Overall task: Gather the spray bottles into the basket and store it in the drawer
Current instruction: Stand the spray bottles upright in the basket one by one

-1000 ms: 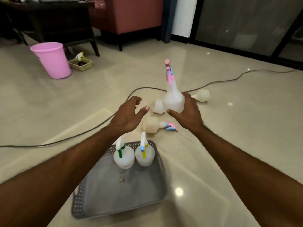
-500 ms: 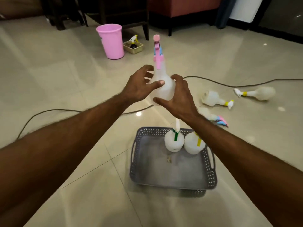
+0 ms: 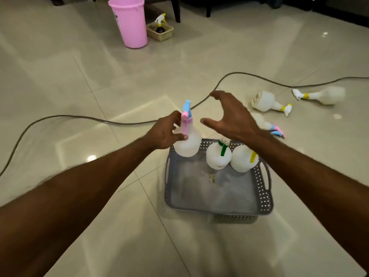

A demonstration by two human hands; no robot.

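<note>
A grey perforated basket (image 3: 261,186) sits on the tiled floor. Two white spray bottles stand along its far side, one with a green trigger (image 3: 218,156) and one with a yellow trigger (image 3: 242,159). My left hand (image 3: 165,132) grips a white bottle with a pink and blue sprayer (image 3: 188,140) upright over the basket's far left corner. My right hand (image 3: 231,116) hovers just right of it, fingers spread, holding nothing. Three more bottles lie on the floor beyond: a pink-and-blue one (image 3: 267,124) and two yellow-trimmed ones (image 3: 267,100) (image 3: 323,94).
A dark cable (image 3: 79,116) snakes across the floor behind the basket. At the back stand a pink bucket (image 3: 129,23) and a small beige tray (image 3: 159,32) holding another spray bottle, beside dark furniture legs (image 3: 175,9).
The pink-and-blue bottle passed from both hands to my left hand alone and came down to the basket's far left corner. My right hand let go and opened.
</note>
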